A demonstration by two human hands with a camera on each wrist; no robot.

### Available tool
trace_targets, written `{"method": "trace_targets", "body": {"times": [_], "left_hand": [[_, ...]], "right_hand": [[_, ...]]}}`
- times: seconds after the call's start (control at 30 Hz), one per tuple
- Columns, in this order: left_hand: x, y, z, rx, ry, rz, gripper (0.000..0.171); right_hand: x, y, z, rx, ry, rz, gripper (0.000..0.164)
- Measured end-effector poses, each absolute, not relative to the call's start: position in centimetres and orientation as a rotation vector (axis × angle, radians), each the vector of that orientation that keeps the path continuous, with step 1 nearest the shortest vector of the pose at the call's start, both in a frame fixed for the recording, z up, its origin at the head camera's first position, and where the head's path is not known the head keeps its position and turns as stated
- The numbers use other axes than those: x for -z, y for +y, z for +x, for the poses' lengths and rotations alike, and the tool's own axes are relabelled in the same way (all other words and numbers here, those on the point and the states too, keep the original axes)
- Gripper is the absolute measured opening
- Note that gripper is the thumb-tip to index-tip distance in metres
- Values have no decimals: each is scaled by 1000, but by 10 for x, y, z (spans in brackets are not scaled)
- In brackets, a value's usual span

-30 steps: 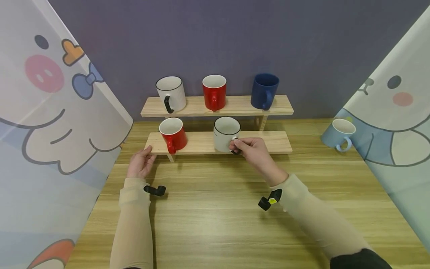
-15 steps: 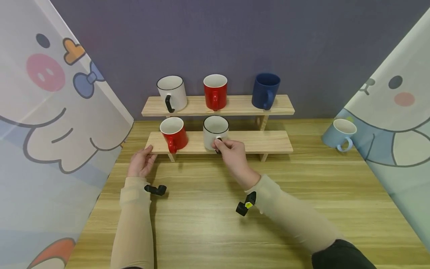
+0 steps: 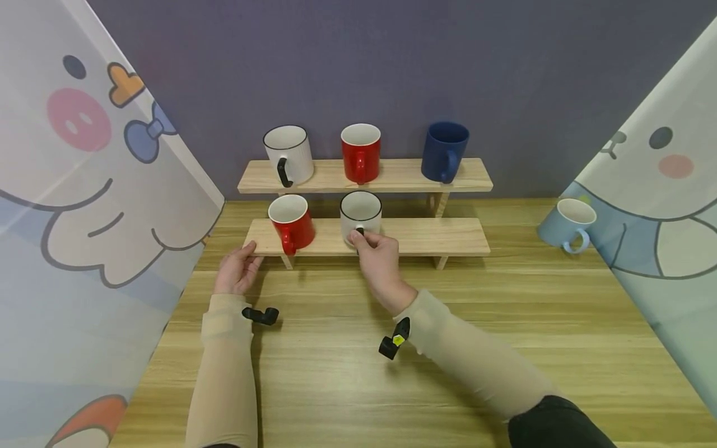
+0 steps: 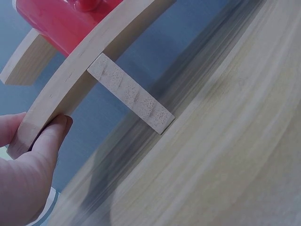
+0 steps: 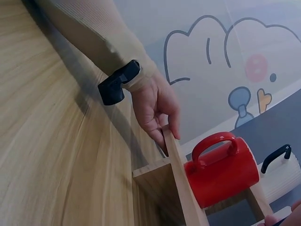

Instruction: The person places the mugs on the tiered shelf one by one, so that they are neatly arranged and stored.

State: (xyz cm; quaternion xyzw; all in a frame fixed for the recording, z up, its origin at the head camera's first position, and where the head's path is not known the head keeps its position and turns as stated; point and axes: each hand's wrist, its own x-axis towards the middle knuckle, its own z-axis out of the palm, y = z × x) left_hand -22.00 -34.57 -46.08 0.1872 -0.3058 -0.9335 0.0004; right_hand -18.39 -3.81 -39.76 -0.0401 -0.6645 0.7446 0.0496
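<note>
My right hand (image 3: 381, 264) pinches the black handle of a white mug (image 3: 360, 213) with a black rim. That mug stands upright on the lower board (image 3: 442, 235) of a two-tier wooden shelf, near its middle. At the board's left end, my left hand (image 3: 238, 271) grips the wood; the left wrist view shows thumb and fingers on opposite faces of the board (image 4: 70, 77). Between the hands, a red mug (image 3: 297, 229) stands on the same board, handle to the front. Only a little of my right hand (image 5: 282, 219) shows in the right wrist view.
Along the upper board (image 3: 400, 174) stand a white mug with black handle (image 3: 291, 155), a red mug (image 3: 355, 163) and a dark blue mug (image 3: 439, 155). A light blue mug (image 3: 557, 227) is on the table (image 3: 336, 373) at the right. A grey wall (image 3: 347, 62) rises behind.
My right hand has slid the white mug leftward along the lower board, closer to the red mug; the last half second shows little further shift. My left hand has stayed on the shelf end.
</note>
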Motion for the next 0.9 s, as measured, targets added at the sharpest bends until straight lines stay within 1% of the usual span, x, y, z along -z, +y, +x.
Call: {"method": "trace_targets", "body": {"times": [0.23, 0.5, 0.77, 0.9], "left_hand": [[462, -345, -219, 2947, -946, 583, 44], [461, -344, -221, 2937, -989, 573, 52], [461, -345, -222, 2933, -978, 566, 42], [462, -346, -221, 2934, -954, 571, 44]], "right_hand": [[404, -39, -188, -2266, -2042, -126, 22], [409, -31, -191, -2218, -2076, -86, 22], [410, -24, -193, -2200, -2135, -29, 23], [411, -21, -195, -2223, -2163, -14, 27]]}}
